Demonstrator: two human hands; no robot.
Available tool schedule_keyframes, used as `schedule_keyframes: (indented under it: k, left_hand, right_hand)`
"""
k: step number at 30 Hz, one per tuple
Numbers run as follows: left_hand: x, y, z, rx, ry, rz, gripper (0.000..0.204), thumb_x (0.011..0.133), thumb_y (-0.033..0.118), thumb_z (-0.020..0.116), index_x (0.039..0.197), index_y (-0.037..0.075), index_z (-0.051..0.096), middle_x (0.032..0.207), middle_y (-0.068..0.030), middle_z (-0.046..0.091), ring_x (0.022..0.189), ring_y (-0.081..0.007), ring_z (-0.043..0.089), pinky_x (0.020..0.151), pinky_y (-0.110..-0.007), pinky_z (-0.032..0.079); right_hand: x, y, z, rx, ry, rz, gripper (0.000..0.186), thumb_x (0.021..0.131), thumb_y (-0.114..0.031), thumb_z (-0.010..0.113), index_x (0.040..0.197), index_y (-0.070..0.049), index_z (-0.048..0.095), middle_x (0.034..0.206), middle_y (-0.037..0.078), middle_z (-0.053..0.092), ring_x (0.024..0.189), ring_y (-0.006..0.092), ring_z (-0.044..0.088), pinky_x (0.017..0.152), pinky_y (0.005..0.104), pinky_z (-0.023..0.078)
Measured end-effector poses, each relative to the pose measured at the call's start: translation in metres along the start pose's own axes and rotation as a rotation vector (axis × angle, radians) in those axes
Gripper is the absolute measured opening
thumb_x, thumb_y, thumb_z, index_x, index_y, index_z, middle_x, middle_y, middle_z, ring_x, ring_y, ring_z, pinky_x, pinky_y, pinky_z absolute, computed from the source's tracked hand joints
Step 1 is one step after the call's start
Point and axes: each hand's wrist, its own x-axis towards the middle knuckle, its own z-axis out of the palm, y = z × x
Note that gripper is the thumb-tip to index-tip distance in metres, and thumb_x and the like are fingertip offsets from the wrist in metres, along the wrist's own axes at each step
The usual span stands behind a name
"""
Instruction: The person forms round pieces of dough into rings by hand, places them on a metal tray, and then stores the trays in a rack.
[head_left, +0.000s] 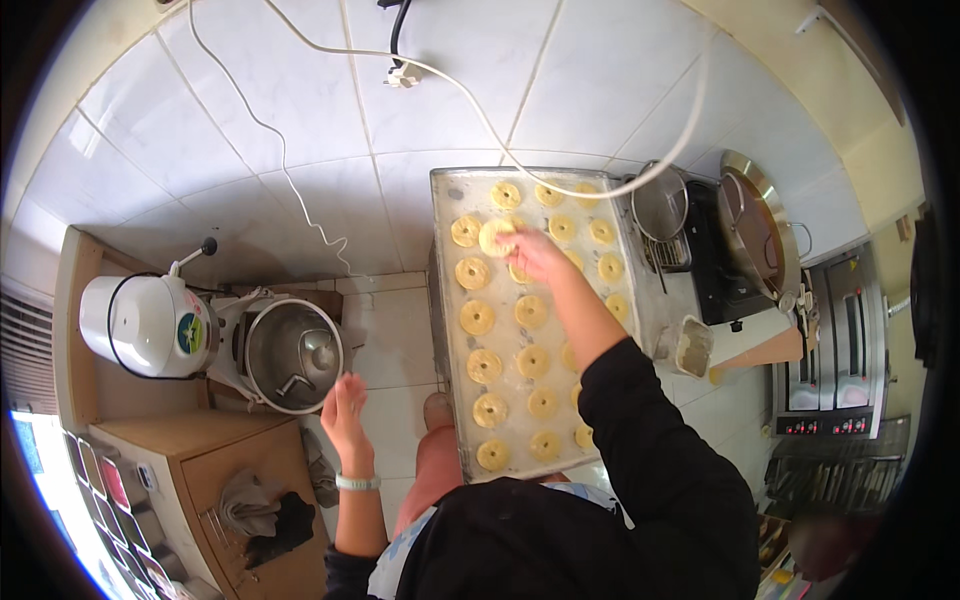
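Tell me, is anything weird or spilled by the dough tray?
Yes, the white cord looks odd: it droops across the view of the tray's far end, by the dough rings. I can't tell if it touches. I see no clear spill.

This is a kitchen fitted out for baking, perhaps a small bakery. A big white stand mixer (145, 322) with a deep metal bowl (268, 355) stands on the left. A wide metal tray (506, 372) carries rows of ring-shaped dough pieces (477, 317), each with a hole in the middle. To the right are a black stove (712, 285) with a large round pan (758, 235) on it, and a metal oven (825, 350) with red lights along its panel. Pale tiles (450, 110) cover the wall behind.
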Motion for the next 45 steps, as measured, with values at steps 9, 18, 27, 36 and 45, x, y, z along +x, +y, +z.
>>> schedule_keyframes:
  k: [9,18,27,36,45]
  left_hand:
    - [0.009,-0.014,-0.041,0.04,0.05,-0.227,0.031,0.09,0.026,0.054,0.102,-0.003,0.058,0.094,-0.011,0.063,0.087,-0.0223,0.062,0.079,-0.033,0.049]
    - [0.043,-0.003,-0.029,0.009,-0.002,-0.19,0.031,0.09,0.025,0.055,0.102,-0.003,0.058,0.092,-0.0107,0.063,0.085,-0.0213,0.062,0.078,-0.032,0.049]
    - [0.051,-0.002,0.011,0.062,-0.131,-0.223,0.03,0.089,0.026,0.057,0.1,-0.002,0.059,0.089,-0.0097,0.064,0.083,-0.0209,0.063,0.077,-0.032,0.049]
    - [0.029,-0.004,0.103,0.095,-0.368,-0.143,0.032,0.088,0.021,0.059,0.108,-0.005,0.056,0.098,-0.0123,0.062,0.09,-0.0215,0.061,0.085,-0.033,0.048]
    - [0.007,-0.004,0.139,-0.039,-0.623,-0.391,0.029,0.085,0.013,0.062,0.108,-0.005,0.058,0.1,-0.0093,0.063,0.09,-0.0158,0.061,0.082,-0.029,0.048]
  right_hand:
    - [0.145,-0.017,0.029,-0.762,0.169,-0.215,0.022,0.077,-0.006,0.063,0.098,-0.001,0.063,0.089,0.008,0.066,0.08,0.0144,0.062,0.068,0.0273,0.049]
    - [0.087,-0.054,-0.033,-1.074,0.456,-0.376,0.022,0.075,-0.009,0.066,0.097,-0.004,0.067,0.094,0.011,0.068,0.085,0.0161,0.064,0.075,0.0262,0.049]
    - [0.048,-0.003,-0.053,-1.4,0.262,-0.532,0.044,0.069,-0.015,0.074,0.109,-0.004,0.058,0.095,0.014,0.056,0.088,0.0285,0.056,0.079,0.0357,0.044]
    - [-0.014,0.011,-0.004,-0.983,0.169,-0.395,0.024,0.078,-0.005,0.067,0.097,-0.006,0.053,0.097,0.007,0.059,0.083,0.0174,0.059,0.071,0.0271,0.046]
    - [-0.147,0.058,0.053,-0.42,-0.057,-0.286,0.033,0.085,-0.007,0.06,0.117,-0.002,0.054,0.107,0.006,0.058,0.099,0.011,0.055,0.081,0.0248,0.048]
